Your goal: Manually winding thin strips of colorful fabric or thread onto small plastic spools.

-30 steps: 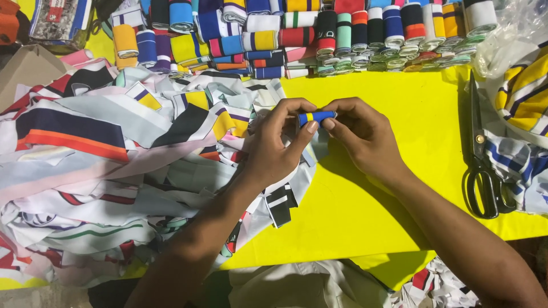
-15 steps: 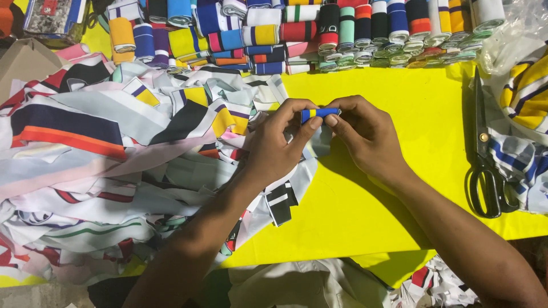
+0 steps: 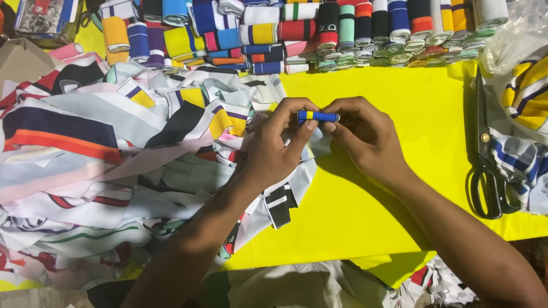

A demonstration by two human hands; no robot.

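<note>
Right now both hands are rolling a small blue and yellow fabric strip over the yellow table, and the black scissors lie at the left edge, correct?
Not quite. In the head view the black scissors lie at the right edge of the yellow table, not the left. The rest holds: the left hand and right hand pinch the small blue and yellow fabric roll.

Pinched between the fingertips [image 3: 311, 124] of both hands is a small fabric roll [image 3: 317, 116], blue with one yellow band. Under the fingers lies a plain bright yellow sheet [image 3: 399, 114]. Left of them spreads a heap of fabric strips [image 3: 114, 165], white with navy, orange, red and yellow stripes. Beyond the fingers, rolled bands [image 3: 297, 28] show blue, red, green, black and yellow stripes. Black-handled scissors [image 3: 488, 171] lie far right.
</note>
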